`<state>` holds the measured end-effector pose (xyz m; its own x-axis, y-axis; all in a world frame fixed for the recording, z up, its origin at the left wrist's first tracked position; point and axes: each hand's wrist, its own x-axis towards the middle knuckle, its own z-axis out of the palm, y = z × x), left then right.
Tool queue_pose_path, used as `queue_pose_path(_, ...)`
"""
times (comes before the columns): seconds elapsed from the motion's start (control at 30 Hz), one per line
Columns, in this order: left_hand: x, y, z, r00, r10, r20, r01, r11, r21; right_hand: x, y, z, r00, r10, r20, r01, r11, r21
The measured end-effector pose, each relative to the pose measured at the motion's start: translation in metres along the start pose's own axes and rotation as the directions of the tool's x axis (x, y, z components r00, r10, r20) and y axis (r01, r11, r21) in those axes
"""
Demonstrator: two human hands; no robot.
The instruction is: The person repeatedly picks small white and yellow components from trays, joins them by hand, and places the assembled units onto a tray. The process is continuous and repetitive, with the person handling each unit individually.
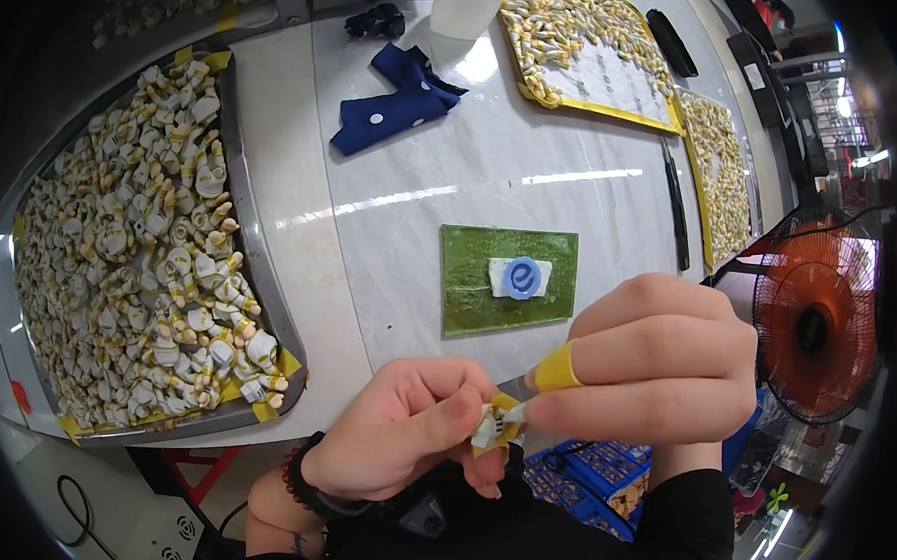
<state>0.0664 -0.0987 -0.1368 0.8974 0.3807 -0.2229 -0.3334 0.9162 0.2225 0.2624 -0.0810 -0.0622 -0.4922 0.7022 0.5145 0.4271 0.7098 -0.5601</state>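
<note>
My left hand (402,423) is closed, pinching a small white figurine part (488,429) with yellow tape on it between thumb and fingers. From the right, my right hand (655,364) meets it. A yellow wrap (557,367) circles one of its fingers. Those fingertips pinch a small pale piece (516,413) whose tip is at the figurine part; I cannot make out its kind. Just beyond my hands lies a green slab (457,305), with a blue round disc (522,277) on a white pad in its middle.
A large tray (294,373) heaped with white and yellow figurine parts fills the left. Two yellow-edged trays (616,111) (708,231) of small pieces stand at the far right, near a black stick (676,205). Dark blue cloth (401,103) lies far off; an orange fan (815,326) stands right.
</note>
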Motion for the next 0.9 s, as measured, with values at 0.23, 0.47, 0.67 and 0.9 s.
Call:
queue_pose_path(0.23, 0.003, 0.002, 0.003, 0.996, -0.038, 0.082, 0.043, 0.997, -0.061, 0.0, 0.004, 0.008, 0.998, -0.067, -0.003, 0.067, 0.998, 0.019)
queue_pose_path(0.47, 0.003, 0.003, 0.009, 0.998, -0.032, 0.051, 0.035, 0.998, -0.043, -0.001, 0.003, 0.005, 0.999, -0.031, 0.008, 0.031, 0.999, 0.033)
queue_pose_path(0.67, 0.005, 0.003, 0.009, 0.999, 0.012, 0.05, -0.014, 0.999, 0.043, -0.006, 0.0, 0.002, 1.0, -0.013, 0.011, 0.013, 1.0, 0.018)
queue_pose_path(0.9, -0.004, 0.001, 0.023, 0.91, 0.404, -0.087, -0.31, 0.807, 0.503, -0.012, -0.001, 0.001, 0.999, 0.027, -0.03, -0.025, 0.998, 0.061)
